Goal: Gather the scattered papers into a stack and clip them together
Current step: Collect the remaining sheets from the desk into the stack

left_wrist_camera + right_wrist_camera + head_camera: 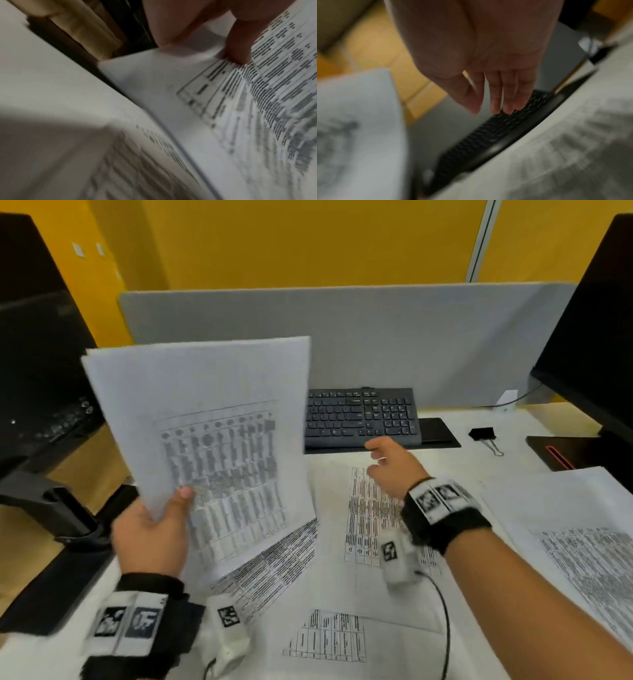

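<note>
1. The tabletop (455, 463) carries several printed papers (373, 594) lying loose and overlapping, one sheet (561, 529) apart at the right edge.
2. The left hand (150, 539) holds a raised sheet (212, 436) by its lower corner, thumb on top; its grip is closed on the paper.
3. The right hand (394, 463) hovers over the loose papers near the keyboard (363, 416), its grip wide and empty.
4. The binder clip (483, 436) lies unused beyond them.
5. Step in hand, judged: gathering. Next: lift another sheet and join it to the raised one.
</note>
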`<state>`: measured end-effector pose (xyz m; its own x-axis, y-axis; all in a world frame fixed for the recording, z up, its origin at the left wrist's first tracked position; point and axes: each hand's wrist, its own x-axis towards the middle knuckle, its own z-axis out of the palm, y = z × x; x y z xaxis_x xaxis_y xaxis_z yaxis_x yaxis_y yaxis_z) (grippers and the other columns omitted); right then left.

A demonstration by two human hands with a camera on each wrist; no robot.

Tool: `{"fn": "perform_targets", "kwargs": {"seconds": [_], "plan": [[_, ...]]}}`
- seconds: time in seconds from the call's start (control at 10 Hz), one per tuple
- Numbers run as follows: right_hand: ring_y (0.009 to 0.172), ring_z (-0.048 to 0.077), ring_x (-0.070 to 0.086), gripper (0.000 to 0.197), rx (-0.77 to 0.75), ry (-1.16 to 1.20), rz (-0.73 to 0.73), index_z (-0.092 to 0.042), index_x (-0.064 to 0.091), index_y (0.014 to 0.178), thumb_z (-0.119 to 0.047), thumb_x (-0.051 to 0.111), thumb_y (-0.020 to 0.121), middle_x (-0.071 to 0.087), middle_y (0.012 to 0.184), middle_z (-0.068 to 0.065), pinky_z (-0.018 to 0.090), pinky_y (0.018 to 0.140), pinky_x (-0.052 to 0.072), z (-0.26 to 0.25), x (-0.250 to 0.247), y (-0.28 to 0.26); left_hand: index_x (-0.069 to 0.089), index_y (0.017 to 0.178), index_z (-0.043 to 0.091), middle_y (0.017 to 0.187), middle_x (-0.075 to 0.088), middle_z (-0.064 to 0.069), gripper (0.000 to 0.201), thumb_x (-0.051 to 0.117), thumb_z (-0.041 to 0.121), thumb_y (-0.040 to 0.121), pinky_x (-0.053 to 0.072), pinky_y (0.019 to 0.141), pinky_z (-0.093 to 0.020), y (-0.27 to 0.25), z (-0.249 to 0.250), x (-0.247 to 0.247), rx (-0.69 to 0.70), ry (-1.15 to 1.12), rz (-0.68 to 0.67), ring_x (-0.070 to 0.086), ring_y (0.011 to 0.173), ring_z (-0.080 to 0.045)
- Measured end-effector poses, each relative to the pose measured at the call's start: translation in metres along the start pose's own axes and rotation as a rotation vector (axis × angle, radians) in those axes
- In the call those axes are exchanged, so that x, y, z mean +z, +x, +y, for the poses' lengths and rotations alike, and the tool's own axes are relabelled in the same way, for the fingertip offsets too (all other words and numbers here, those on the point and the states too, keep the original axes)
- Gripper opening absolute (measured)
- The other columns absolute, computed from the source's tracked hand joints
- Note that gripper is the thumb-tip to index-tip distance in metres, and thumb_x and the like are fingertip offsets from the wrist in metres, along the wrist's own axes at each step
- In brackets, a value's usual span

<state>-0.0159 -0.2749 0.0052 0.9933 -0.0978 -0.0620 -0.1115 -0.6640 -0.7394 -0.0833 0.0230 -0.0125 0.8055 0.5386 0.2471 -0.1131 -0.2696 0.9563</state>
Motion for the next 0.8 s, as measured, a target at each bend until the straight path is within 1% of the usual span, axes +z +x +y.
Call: {"fn": "perform_targets", "kwargs": {"seconds": [0.1, 0.2, 0.3, 0.4, 0.5, 0.6, 0.7, 0.8], "plan": [[0.132, 0.029, 0.04, 0.078, -0.018, -0.573, -0.2, -0.019, 0.024, 0.146, -0.028, 0.069, 0.082, 0.032, 0.149, 0.01, 0.039, 0.105, 0.036, 0.017, 0.002, 0.035, 0.067, 0.107, 0.011, 0.098, 0.066, -0.008, 0.028, 0.063, 0.031, 0.087, 0.048, 0.089, -0.044, 0.012, -0.014, -0.032, -0.028, 0.112, 0.059, 0.063, 0.095, -0.029], [0.14, 0.029, 0.029, 0.096, -0.031, -0.775, -0.378, -0.022, 0.01, 0.15, -0.037, 0.073, 0.078, 0.023, 0.155, 0.009, 0.042, 0.113, 0.026, 0.028, 0.006, 0.053, 0.065, 0.111, 0.008, 0.1, 0.067, -0.007, 0.034, 0.063, 0.032, 0.087, 0.045, 0.091, -0.04, 0.017, -0.033, -0.057, -0.073, 0.136, 0.099, 0.062, 0.098, -0.026], [0.137, 0.03, 0.031, 0.106, -0.022, -0.904, -0.33, -0.029, 0.013, 0.148, -0.049, 0.077, 0.066, 0.03, 0.152, 0.005, 0.05, 0.11, 0.026, 0.031, 0.007, 0.063, 0.066, 0.109, 0.009, 0.097, 0.068, -0.008, 0.034, 0.065, 0.033, 0.085, 0.047, 0.09, -0.044, 0.016, -0.043, -0.073, -0.142, 0.107, 0.127, 0.064, 0.095, -0.028], [0.131, 0.028, 0.04, 0.093, -0.002, -0.943, -0.252, -0.029, 0.027, 0.144, -0.047, 0.077, 0.067, 0.045, 0.142, 0.003, 0.048, 0.108, 0.027, 0.026, 0.004, 0.065, 0.066, 0.107, 0.009, 0.094, 0.07, -0.006, 0.039, 0.068, 0.038, 0.082, 0.048, 0.085, -0.041, 0.014, -0.055, -0.078, -0.181, 0.085, 0.132, 0.066, 0.086, -0.024], [0.115, 0.025, 0.055, 0.046, -0.028, -0.87, -0.189, -0.024, 0.053, 0.125, -0.032, 0.069, 0.082, 0.061, 0.123, 0.003, 0.043, 0.101, 0.039, 0.013, -0.005, 0.062, 0.064, 0.111, 0.013, 0.096, 0.072, -0.003, 0.047, 0.07, 0.044, 0.077, 0.051, 0.087, -0.051, 0.013, -0.061, -0.08, -0.17, 0.046, 0.135, 0.069, 0.087, -0.025], [0.103, 0.026, 0.06, 0.032, -0.063, -0.673, -0.224, -0.015, 0.063, 0.111, -0.028, 0.069, 0.083, 0.065, 0.11, 0.005, 0.035, 0.085, 0.047, -0.01, -0.013, 0.054, 0.063, 0.107, 0.004, 0.1, 0.069, -0.013, 0.049, 0.067, 0.044, 0.079, 0.049, 0.089, -0.054, 0.016, -0.062, -0.085, -0.187, 0.04, 0.125, 0.066, 0.092, -0.029], [0.095, 0.025, 0.064, 0.03, -0.065, -0.568, -0.28, -0.012, 0.066, 0.104, -0.031, 0.069, 0.082, 0.066, 0.1, 0.004, 0.032, 0.076, 0.049, -0.033, -0.003, 0.047, 0.057, 0.107, -0.007, 0.11, 0.06, -0.034, 0.045, 0.06, 0.034, 0.089, 0.044, 0.09, -0.056, 0.016, -0.047, -0.09, -0.177, 0.033, 0.075, 0.058, 0.103, -0.048], [0.096, 0.025, 0.065, 0.039, 0.004, -0.612, -0.341, -0.013, 0.063, 0.109, -0.04, 0.065, 0.082, 0.066, 0.108, 0.007, 0.037, 0.081, 0.054, -0.025, 0.04, 0.051, 0.055, 0.108, -0.01, 0.11, 0.06, -0.035, 0.042, 0.059, 0.028, 0.09, 0.043, 0.09, -0.052, 0.011, -0.035, -0.089, -0.157, 0.062, 0.079, 0.057, 0.102, -0.048]]}}
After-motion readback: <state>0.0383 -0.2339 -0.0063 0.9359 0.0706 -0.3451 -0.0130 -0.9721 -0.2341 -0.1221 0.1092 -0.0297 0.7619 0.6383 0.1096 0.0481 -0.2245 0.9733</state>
